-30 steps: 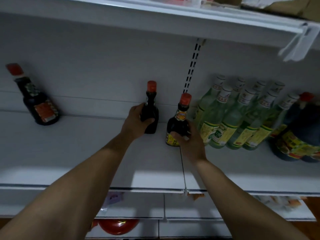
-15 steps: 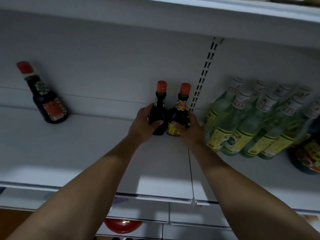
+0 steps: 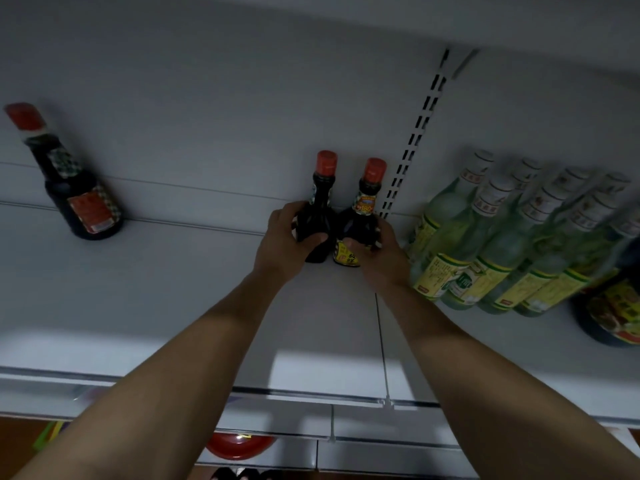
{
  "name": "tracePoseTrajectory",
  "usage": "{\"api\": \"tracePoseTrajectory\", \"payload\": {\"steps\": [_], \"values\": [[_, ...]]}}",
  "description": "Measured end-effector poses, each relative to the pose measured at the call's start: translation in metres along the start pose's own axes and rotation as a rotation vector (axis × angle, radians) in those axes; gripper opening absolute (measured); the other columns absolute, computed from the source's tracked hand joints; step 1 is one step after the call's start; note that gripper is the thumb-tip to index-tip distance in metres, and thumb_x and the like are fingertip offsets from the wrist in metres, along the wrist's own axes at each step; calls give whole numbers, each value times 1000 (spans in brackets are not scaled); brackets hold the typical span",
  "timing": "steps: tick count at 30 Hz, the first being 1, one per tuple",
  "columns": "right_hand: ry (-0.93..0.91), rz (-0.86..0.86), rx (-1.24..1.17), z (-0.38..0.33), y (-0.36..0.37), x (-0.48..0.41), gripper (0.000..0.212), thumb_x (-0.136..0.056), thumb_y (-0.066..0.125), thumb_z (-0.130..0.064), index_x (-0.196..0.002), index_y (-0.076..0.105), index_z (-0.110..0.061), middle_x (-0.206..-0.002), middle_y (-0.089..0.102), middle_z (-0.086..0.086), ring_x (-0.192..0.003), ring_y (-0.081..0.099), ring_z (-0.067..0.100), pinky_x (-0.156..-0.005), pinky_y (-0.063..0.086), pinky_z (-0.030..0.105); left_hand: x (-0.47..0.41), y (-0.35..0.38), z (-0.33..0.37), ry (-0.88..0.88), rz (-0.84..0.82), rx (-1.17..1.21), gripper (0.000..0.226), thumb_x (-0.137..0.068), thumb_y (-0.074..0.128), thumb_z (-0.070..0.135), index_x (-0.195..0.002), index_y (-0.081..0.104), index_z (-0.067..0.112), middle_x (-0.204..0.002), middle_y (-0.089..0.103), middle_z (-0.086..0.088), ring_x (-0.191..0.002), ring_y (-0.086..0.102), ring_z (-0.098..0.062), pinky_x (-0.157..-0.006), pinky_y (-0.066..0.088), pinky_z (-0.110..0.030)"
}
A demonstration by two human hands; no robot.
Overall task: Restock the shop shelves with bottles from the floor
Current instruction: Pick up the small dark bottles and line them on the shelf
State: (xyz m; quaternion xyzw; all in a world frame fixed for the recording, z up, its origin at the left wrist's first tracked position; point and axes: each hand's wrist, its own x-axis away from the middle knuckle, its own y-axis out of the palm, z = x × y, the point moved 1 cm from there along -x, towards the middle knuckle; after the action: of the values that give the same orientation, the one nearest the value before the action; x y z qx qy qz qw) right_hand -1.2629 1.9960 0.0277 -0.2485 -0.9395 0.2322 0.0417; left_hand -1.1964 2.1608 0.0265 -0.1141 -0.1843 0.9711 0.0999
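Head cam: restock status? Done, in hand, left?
Done: green bottles and a lone dark bottle stand on the shelf. In hand: left hand grips a red-capped sauce bottle, right hand a yellow-labelled bottle, side by side near the back panel. Left: release them; remaining stock is out of view.

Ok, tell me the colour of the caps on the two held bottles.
Red on both: left cap, right cap. The head view shows it.

Large dark jug (image 3: 613, 317): was cut off at the right edge.
Red round object (image 3: 239, 446): upper part was hidden behind the white metal shelf (image 3: 138, 289).
Pale green glass bottles (image 3: 498, 251): label print was unreadable.
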Motion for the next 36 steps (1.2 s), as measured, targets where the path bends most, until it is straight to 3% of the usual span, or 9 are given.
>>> {"api": "tracePoseTrajectory", "payload": {"steps": [4, 10, 13, 16, 19, 25, 29, 33, 36], "values": [[41, -16, 18, 1, 2, -1, 78, -83, 72, -40, -148, 31, -29, -142, 52, 2, -129, 51, 25, -104, 45, 42, 3, 1, -1, -4, -3, -58, 63, -83, 72, 31, -139, 42, 26, -133, 45, -6, -115, 55, -22, -95, 48, -38], [115, 10, 51, -18, -3, 7, 67, -84, 72, -38, -139, 41, -18, -136, 56, 6, -122, 54, 26, -98, 47, 35, 12, -8, 4, -93, -149, -78, 75, -88, 65, 37, -150, 23, 27, -148, 34, -9, -129, 46, -26, -107, 41, -45], [142, 13, 110, -23, -9, 23, 56, -87, 66, -39, -132, 47, -12, -129, 59, 10, -117, 56, 29, -94, 48, 36, 28, -17, 11, -179, -124, -65, 68, -88, 64, 38, -147, 34, 20, -145, 41, -7, -129, 46, -23, -107, 40, -40], [114, -12, 160, -27, -15, 46, 49, -91, 61, -39, -129, 50, -11, -126, 60, 10, -118, 55, 30, -93, 46, 35, 57, -27, 20, -267, -144, 56, 55, -82, 69, 38, -130, 55, 16, -126, 62, -7, -116, 58, -24, -101, 46, -36], [94, -60, 159, -31, -17, 74, 47, -91, 60, -40, -130, 51, -13, -128, 60, 7, -117, 55, 28, -88, 44, 30, 95, -36, 26, -326, -137, 124, 46, -83, 68, 37, -123, 61, 15, -115, 68, -10, -103, 65, -25, -95, 51, -39], [79, -169, 96, -32, -11, 141, 45, -90, 59, -42, -129, 54, -20, -114, 61, -3, -107, 57, 19, -88, 41, 25, 190, -45, 40, -386, -117, 178, 29, -93, 62, 21, -116, 63, 3, -99, 67, -10, -70, 64, -13, -58, 49, -17], [47, -248, 42, -22, -6, 185, 35, -90, 60, -39, -119, 60, -21, -100, 60, -8, -94, 58, 14, -85, 45, 26, 253, -48, 31, -470, -245, 90, 28, -90, 64, 32, -106, 67, 9, -93, 68, -2, -70, 63, -7, -66, 47, -24], [44, -301, 4, -7, 5, 217, 22, -80, 63, -46, -93, 66, -28, -94, 70, -8, -91, 67, 16, -88, 55, 43, 301, -46, 5, -551, -346, -36, 27, -91, 62, 35, -101, 64, 10, -96, 63, -4, -79, 60, -13, -57, 43, -15], [46, -369, 35, 7, 19, 235, 21, -77, 63, -51, -88, 64, -33, -94, 70, -8, -92, 68, 17, -87, 55, 46, 330, -46, -33, -624, -380, -159, 35, -85, 65, 48, -98, 66, 16, -99, 67, -1, -92, 63, -17, -77, 49, -27]]}}
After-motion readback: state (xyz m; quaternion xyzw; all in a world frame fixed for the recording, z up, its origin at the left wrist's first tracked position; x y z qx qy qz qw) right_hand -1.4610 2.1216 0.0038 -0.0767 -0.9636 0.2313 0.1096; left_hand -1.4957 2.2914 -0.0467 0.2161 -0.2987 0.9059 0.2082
